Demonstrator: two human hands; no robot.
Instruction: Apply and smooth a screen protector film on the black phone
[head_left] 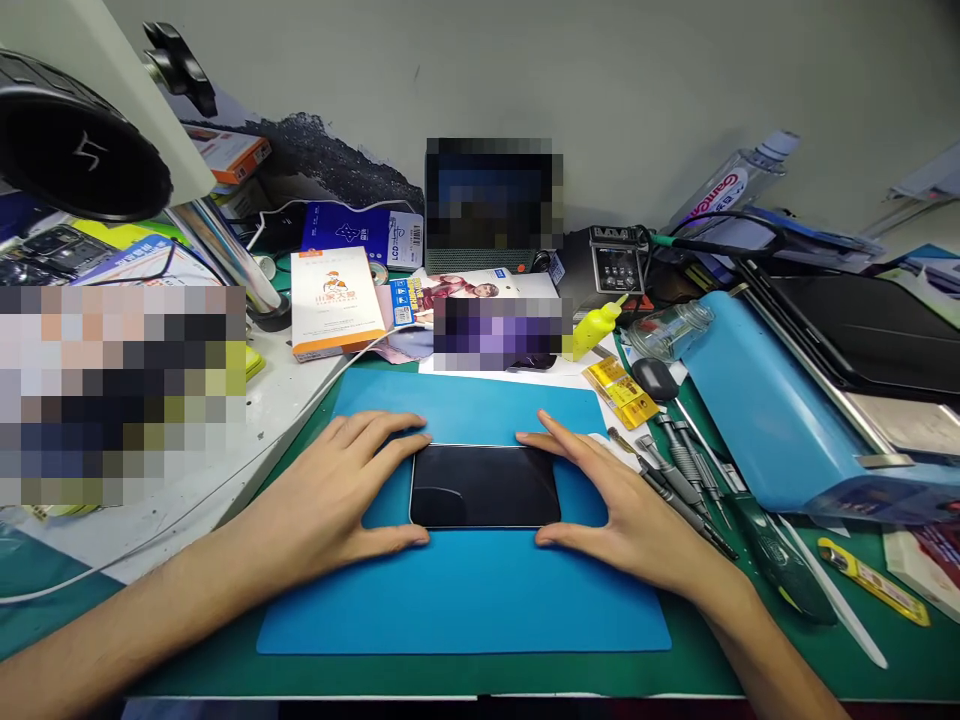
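Two bare hands held one black phone (486, 485) between them, one at each short end. The left hand (330, 485) was closed narrowly over its end, one thumb at the near edge and fingertips at the far corner; the right hand (630, 500) gripped the other end likewise, one thumb near and fingertips at the far edge. The single phone lay flat, screen up, at about the middle of one blue mat (465, 590), which lay on a green work surface (225, 675).

Past the mat's far edge stood one yellow bottle (595, 330), with one white-and-orange box (335, 300) farther left. Beside the right hand lay at least three slim grey tools (679, 450), too crowded together to count surely, then one dark-green-handled tool (780, 560), one white stick (836, 590) and one yellow cutter (874, 582). Beyond these were one glass jar (670, 333), one large blue device (772, 410) and, leaning at the back, one clear plastic bottle (739, 180).
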